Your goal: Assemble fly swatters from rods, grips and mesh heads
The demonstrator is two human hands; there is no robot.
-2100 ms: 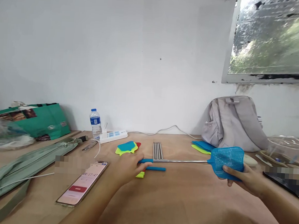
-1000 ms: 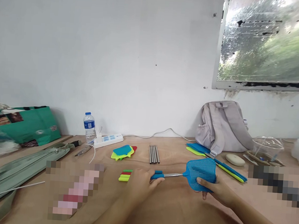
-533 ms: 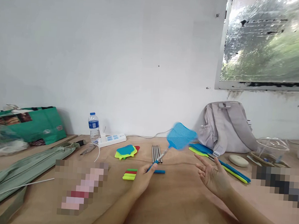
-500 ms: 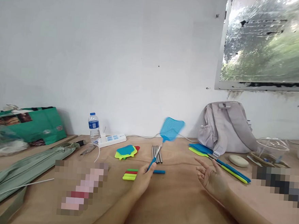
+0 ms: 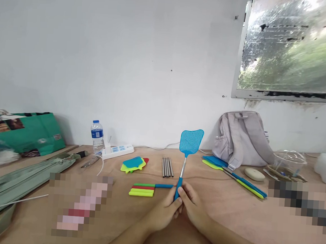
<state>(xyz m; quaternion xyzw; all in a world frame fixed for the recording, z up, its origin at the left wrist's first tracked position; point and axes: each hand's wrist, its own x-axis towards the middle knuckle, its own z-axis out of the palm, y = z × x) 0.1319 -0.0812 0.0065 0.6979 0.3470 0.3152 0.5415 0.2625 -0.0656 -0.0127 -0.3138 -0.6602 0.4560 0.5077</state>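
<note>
A blue fly swatter (image 5: 191, 141) stands nearly upright before me, its mesh head at the top and a short metal rod running down to a blue grip. My left hand (image 5: 165, 209) and my right hand (image 5: 192, 204) are both closed around that grip, thumbs against it. Just beyond my left hand lie several loose handles (image 5: 142, 190) in green, red and yellow, plus a blue handle (image 5: 163, 186) partly behind the hand. Farther back are several metal rods (image 5: 167, 167) side by side and a pile of swatter heads (image 5: 133, 164) in blue, yellow-green and red.
Blue and yellow swatters (image 5: 244, 182) lie on the right, by a grey backpack (image 5: 240, 136) and a beige oval object (image 5: 254, 174). A power strip (image 5: 118, 151) and water bottle (image 5: 97, 136) stand back left. A green bag (image 5: 43, 132) and greenish fabric (image 5: 33, 180) occupy the left.
My right hand has come in from the right, where it was open, and closed on the swatter's grip. The swatter has shifted slightly right and become more upright.
</note>
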